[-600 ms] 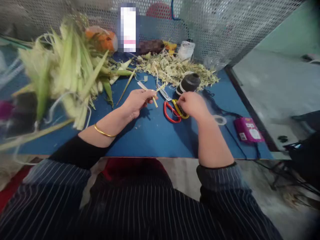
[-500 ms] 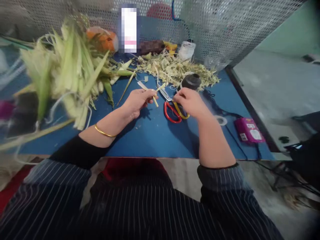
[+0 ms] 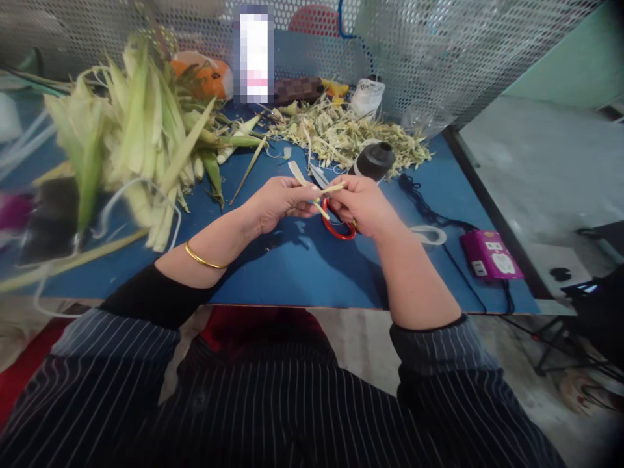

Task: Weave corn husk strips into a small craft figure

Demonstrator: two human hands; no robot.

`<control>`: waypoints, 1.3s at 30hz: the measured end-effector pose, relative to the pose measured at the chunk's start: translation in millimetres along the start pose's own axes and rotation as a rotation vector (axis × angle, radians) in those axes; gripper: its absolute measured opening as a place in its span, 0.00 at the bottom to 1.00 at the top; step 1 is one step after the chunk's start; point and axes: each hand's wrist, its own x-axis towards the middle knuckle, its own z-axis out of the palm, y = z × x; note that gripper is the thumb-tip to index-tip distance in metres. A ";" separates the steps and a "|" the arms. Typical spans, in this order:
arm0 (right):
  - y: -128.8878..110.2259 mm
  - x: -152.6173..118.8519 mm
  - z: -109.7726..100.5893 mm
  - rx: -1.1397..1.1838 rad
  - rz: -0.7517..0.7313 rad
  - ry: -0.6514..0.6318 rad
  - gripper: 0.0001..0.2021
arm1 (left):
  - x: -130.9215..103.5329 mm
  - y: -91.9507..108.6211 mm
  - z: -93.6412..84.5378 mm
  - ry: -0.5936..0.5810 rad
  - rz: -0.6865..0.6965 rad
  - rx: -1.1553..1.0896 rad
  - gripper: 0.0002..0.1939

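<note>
Some narrow pale husk (image 3: 296, 173) is at the centre of the frame, pinched in the left hand (image 3: 277, 201); the right hand (image 3: 365, 205) grips its rightward end, near red-handled scissors (image 3: 336, 234) on the blue bench (image 3: 292, 279), with shredded husk (image 3: 351, 130) farther up.

From here I see both forearms reaching forward and slanting inward, the left forearm (image 3: 217, 246) from the lower left, the right forearm (image 3: 422, 279) more steeply. The left hand (image 3: 283, 200) and right hand (image 3: 364, 203) face each other, just beside one another in front of the chest. Each pinches with thumb and forefinger, the other fingers curled beneath. The left wrist (image 3: 249, 224) looks nearly straight; the right wrist (image 3: 390, 233) lies below its knuckles.
</note>
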 end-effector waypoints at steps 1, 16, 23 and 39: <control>-0.1 0.3 1.0 0.002 0.009 0.005 0.09 | 0.0 -0.8 0.0 -0.015 -0.023 -0.002 0.10; -14.3 -6.0 -13.4 -0.214 -0.176 0.155 0.05 | 6.2 3.3 -7.1 0.177 0.038 -0.028 0.07; -12.9 -12.6 0.3 -0.338 -0.447 0.027 0.03 | 6.9 -7.6 1.1 0.145 0.031 0.002 0.07; -4.4 -12.2 7.7 -0.738 -0.655 0.195 0.05 | 0.3 -1.8 7.5 0.080 -0.089 -0.183 0.03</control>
